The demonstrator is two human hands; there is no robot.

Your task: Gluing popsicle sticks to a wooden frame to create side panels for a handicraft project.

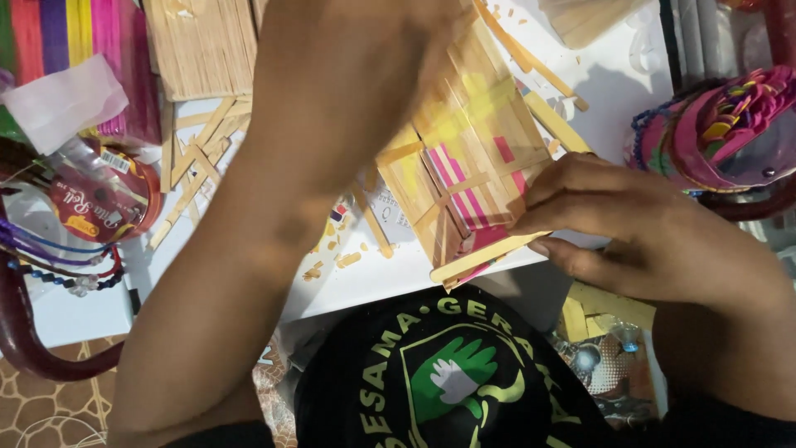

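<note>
Head view: right hand fingers pinch one stick panel; left fingers hidden.

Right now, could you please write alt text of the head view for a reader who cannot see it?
Two bare hands work on a small house of craft sticks on a white table: the right hand pinches a plain stick against its lower edge, and the left forearm crosses the frame, hiding its hand. Loose sticks and a round red tin lie at left.
</note>
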